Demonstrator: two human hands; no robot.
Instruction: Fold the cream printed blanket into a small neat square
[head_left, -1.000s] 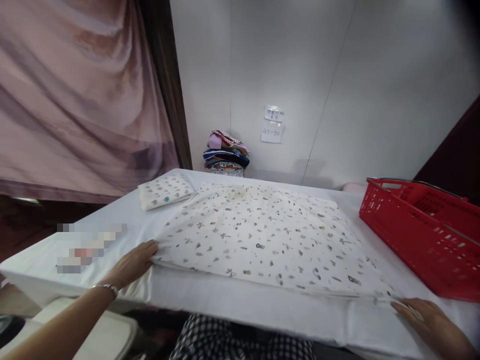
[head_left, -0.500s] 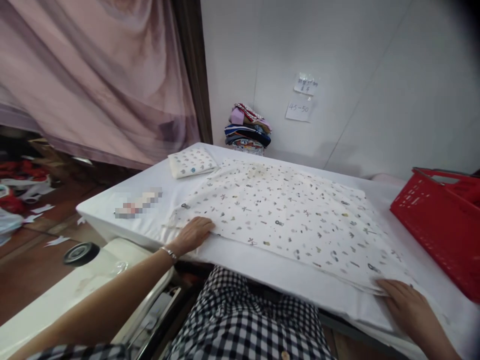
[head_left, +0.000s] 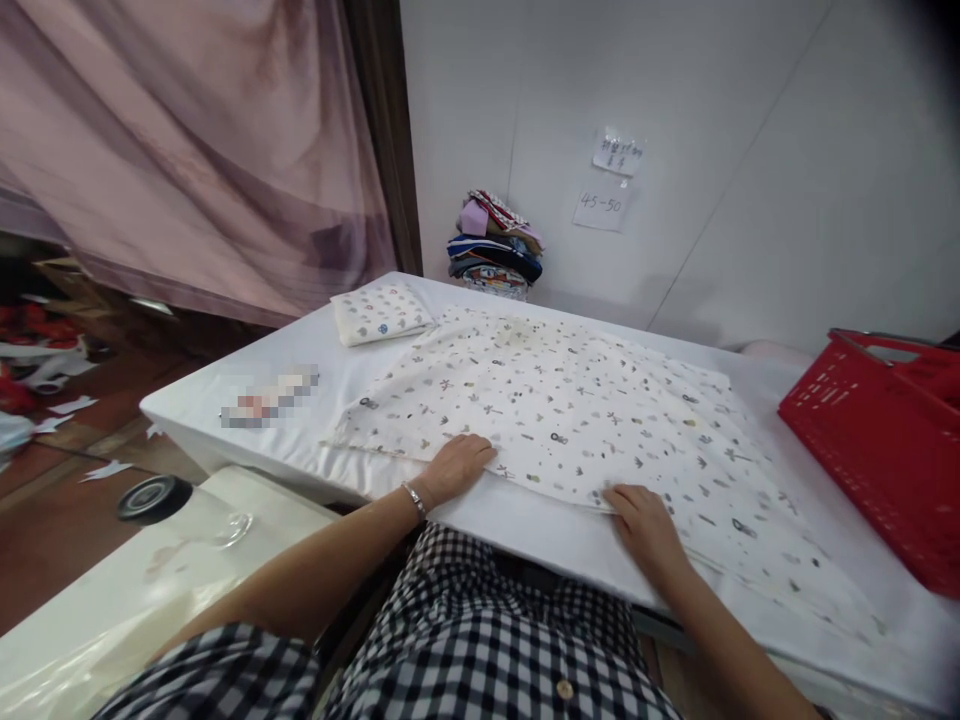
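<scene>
Fabric (head_left: 570,405), thin, white, printed with small scattered motifs, lies spread over the white cloth-covered table (head_left: 202,395). On the fabric's near edge, toward eight o'clock, rests the bare left hand (head_left: 456,468), fingers close together; toward five o'clock the bare right hand (head_left: 646,515) touches the same edge, fingers together; whether either pinches I cannot tell. A red plastic basket (head_left: 877,450) stands at three o'clock

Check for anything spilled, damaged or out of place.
A yellowish patch stands out on the white patterned cloth near its far edge; stain or separate piece, I can't tell. White scraps litter the floor at left.
</scene>
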